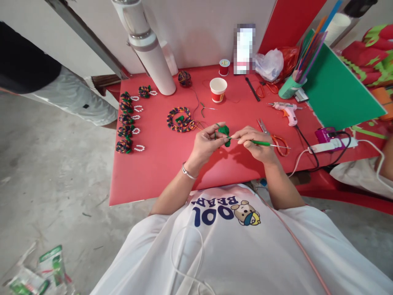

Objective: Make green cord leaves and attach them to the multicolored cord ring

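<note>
Between the fingers of my left hand [206,142] is a small green crochet piece [224,131], with green yarn looped around a finger. My right hand [254,142] grips a crochet hook [260,143] by its green handle, and the metal tip meets the green piece. Both hands are just above the red table. Left of them lies a braided multicoloured yarn ring [170,119] with a green bit in its middle. A needle [210,108] with green thread rests behind my left hand. Orange-handled scissors [281,145] lie partly behind my right hand.
Several yarn rosettes with bead loops [124,145] line the table's left edge. At the back stand a tall white flask [156,61], a yarn ball [184,78], a paper cup [218,90] and a phone [244,49]. A pink glue gun [287,110] and power strip [331,146] are right. Another person's leg [80,96] shows left.
</note>
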The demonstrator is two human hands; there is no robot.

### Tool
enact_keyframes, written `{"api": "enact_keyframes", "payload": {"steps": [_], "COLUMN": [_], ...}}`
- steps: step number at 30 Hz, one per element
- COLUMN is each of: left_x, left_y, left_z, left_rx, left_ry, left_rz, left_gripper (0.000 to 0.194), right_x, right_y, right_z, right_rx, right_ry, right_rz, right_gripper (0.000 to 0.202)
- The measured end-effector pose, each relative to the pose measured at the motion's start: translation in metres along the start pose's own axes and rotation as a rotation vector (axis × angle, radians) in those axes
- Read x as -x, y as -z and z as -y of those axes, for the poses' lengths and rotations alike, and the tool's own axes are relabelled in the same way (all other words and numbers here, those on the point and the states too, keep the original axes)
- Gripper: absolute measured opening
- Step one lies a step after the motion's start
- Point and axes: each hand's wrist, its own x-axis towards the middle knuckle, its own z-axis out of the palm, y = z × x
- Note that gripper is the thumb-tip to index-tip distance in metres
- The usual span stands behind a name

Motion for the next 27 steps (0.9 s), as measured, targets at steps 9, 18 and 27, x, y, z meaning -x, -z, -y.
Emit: {"api": "enact_keyframes", "payload": {"steps": [9, 18, 27], "left_x": [-0.001, -0.001, 0.000], "left_y": [-0.002, -0.009, -0.010], "left_z": [0.001, 0.007, 0.019], "left_rx": [-0.012, 0.050, 0.081], "left_ry": [-0.013, -0.024, -0.063], "left_rz": [-0.014, -0.060, -0.085], "left_gripper": [0.072, 0.073, 0.080], "right_x": [0.002, 0.008, 0.014], "right_y": [-0.001, -0.024, -0.046], "right_z": [0.008, -0.002, -0.013], "right_rx": [0.181, 0.376, 0.378], "right_ry": [0.087, 0.199, 0.164], "right_rz": [0.047, -0.110, -0.274], "right_gripper": [0.010, 0.017, 0.018]}}
